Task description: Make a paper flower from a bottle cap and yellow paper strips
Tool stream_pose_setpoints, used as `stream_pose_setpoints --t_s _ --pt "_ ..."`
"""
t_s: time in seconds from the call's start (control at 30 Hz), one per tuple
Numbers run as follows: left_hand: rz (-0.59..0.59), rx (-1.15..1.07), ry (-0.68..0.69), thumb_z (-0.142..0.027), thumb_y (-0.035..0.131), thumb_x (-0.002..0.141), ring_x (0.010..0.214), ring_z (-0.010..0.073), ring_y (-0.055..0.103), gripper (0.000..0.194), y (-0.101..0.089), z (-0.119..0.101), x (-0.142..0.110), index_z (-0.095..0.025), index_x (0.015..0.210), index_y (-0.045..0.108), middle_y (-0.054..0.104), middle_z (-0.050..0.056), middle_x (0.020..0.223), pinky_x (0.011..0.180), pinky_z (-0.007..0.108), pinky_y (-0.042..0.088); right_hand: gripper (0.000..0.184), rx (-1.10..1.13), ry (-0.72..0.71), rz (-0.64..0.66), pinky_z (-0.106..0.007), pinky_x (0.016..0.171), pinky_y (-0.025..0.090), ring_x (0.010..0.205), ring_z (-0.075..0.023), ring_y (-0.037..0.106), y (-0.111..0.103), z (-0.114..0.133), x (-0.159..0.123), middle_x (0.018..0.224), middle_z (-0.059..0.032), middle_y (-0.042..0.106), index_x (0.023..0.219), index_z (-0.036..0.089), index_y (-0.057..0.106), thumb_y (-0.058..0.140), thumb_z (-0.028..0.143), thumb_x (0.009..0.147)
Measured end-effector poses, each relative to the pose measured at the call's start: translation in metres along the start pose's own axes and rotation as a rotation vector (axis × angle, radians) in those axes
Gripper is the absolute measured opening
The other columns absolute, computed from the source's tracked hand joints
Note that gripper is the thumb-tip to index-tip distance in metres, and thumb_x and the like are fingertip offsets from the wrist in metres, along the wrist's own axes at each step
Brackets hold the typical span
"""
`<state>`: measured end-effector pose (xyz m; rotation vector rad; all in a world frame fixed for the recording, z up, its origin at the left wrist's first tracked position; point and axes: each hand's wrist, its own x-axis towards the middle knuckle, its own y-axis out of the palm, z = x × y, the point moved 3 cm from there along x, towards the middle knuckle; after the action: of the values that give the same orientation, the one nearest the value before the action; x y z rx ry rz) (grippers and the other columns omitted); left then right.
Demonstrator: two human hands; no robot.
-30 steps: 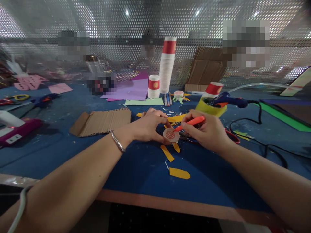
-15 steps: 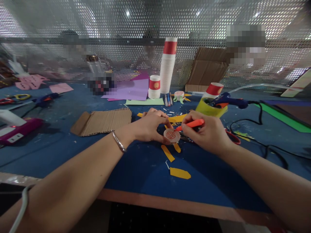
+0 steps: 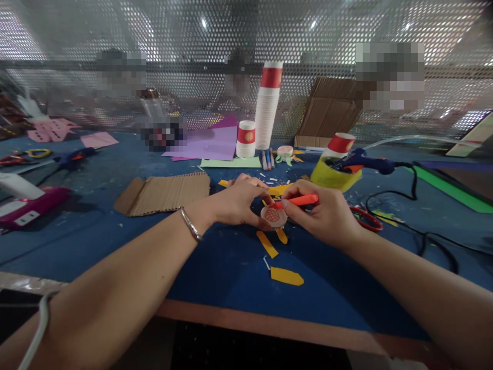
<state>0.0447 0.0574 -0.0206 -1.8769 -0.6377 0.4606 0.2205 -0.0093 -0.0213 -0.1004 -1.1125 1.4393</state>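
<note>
Left hand (image 3: pixel 246 203) pinches a disc (image 3: pixel 273 218) over the worktop (image 3: pixel 227 280), right grip (image 3: pixel 325 213) closed around a marker (image 3: pixel 304 200), tip at the disc; strips (image 3: pixel 267 244) lie on the disc's near side.

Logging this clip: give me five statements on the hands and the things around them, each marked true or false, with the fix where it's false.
1. The left hand holds a disc marked with a red grid. True.
2. The right hand is empty. False: it holds an orange marker.
3. A bracelet circles the left wrist. True.
4. Purple paper lies nearest the front table edge. False: it lies farther back; a pointed yellow piece is nearer.
5. The cup stack has a red-banded cup on top. True.
</note>
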Motion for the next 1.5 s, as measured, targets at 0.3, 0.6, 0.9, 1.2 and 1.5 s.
stream_pose_setpoints --t_s 0.3,0.6,0.9,1.2,1.5 --pt "0.0 -0.012 0.008 -0.05 0.083 0.064 0.13 0.0368 0.041 0.056 -0.0002 0.0009 0.0003 -0.028 0.115 0.073 0.058 0.007 0.138 0.107 0.057 0.034 0.01 -0.001 0.006 0.031 -0.028 0.057 0.043 0.061 -0.0143 0.056 0.0003 -0.0018 -0.0003 0.073 -0.0014 0.066 0.079 0.021 0.06 0.059 0.025 0.089" --pt "0.007 -0.023 0.005 -0.051 0.083 0.064 0.129 0.0369 0.042 0.054 -0.0011 0.0005 0.0005 -0.031 0.113 0.074 0.059 0.006 0.135 0.108 0.056 0.033 0.011 0.043 0.007 0.02 -0.028 0.059 0.043 0.063 -0.0143 0.056 -0.0016 0.0021 -0.0009 0.072 -0.0009 0.063 0.078 0.021 0.06 0.059 0.025 0.088" --pt "0.004 -0.017 0.018 -0.049 0.083 0.064 0.13 0.0362 0.042 0.054 0.0006 0.0036 0.0021 -0.03 0.113 0.074 0.058 0.007 0.136 0.108 0.055 0.032 0.009 0.084 0.018 0.05 -0.029 0.06 0.043 0.065 -0.0147 0.057 0.0016 0.0015 -0.0009 0.074 -0.0008 0.065 0.079 0.02 0.062 0.061 0.026 0.086" --pt "0.014 -0.014 0.008 -0.05 0.081 0.065 0.125 0.0345 0.042 0.053 -0.0016 0.0007 0.0016 -0.026 0.111 0.073 0.059 0.007 0.134 0.107 0.054 0.032 0.012 0.095 0.05 0.085 -0.031 0.062 0.043 0.067 -0.0163 0.058 0.0058 0.0019 0.0006 0.074 -0.0011 0.067 0.081 0.02 0.063 0.061 0.03 0.086" --pt "-0.013 -0.014 0.076 -0.057 0.077 0.069 0.121 0.0321 0.048 0.053 0.0011 0.0043 0.0023 -0.027 0.112 0.074 0.062 0.007 0.129 0.108 0.051 0.033 0.01 0.123 0.046 0.057 -0.03 0.062 0.043 0.065 -0.0153 0.057 0.0037 0.0043 0.0026 0.073 -0.0005 0.067 0.078 0.02 0.063 0.061 0.028 0.085"
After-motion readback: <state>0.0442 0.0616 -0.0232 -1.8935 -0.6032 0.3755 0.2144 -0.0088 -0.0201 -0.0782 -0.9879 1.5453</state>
